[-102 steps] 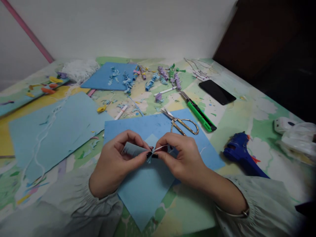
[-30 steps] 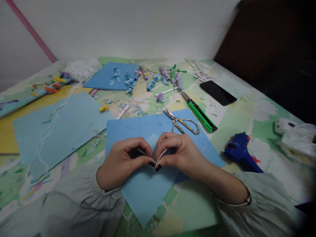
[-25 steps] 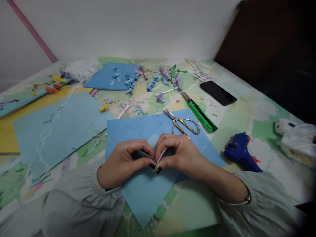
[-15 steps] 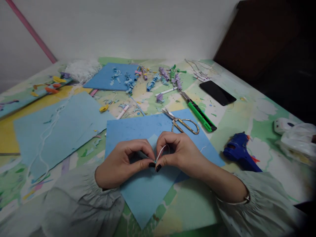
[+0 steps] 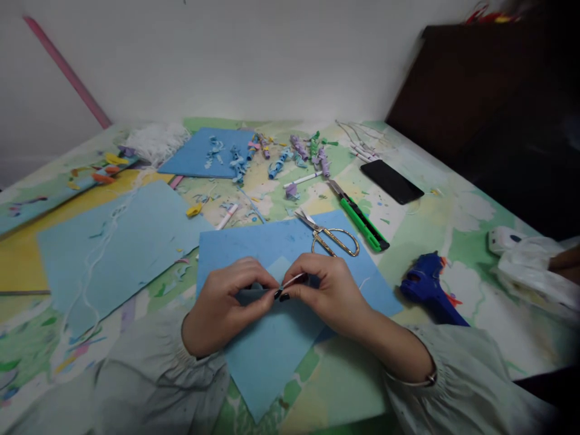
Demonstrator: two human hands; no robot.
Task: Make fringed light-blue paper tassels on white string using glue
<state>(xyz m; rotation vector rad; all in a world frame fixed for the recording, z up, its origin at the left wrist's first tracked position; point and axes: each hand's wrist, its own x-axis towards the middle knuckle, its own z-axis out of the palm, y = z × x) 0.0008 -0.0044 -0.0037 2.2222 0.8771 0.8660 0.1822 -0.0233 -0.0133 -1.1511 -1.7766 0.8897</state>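
Observation:
Both hands meet above a light blue foam sheet point(image 5: 272, 362), which lies over a darker blue sheet point(image 5: 244, 241). My right hand point(image 5: 328, 290) pinches a white string point(image 5: 294, 280), a short stretch of which shows between thumb and forefinger. Against its fingertips, my left hand point(image 5: 231, 305) is closed in a pinch. Whatever small piece sits between the left fingers is mostly hidden; a bit of blue shows there. Just beyond the right hand, gold-handled scissors point(image 5: 328, 234) lie on the darker blue sheet.
Right of the sheets are a green utility knife point(image 5: 362, 220), a black phone point(image 5: 392, 181) and a blue glue gun point(image 5: 430, 287). Curled foam pieces point(image 5: 281, 163) and white yarn point(image 5: 156, 144) lie at the back. Another person's hand point(image 5: 566, 263) is near a plastic bag point(image 5: 528, 272) at right.
The string loop at my right fingers now shows as a short, straighter stretch. Both hands stay pinched together. The whole view has shifted slightly.

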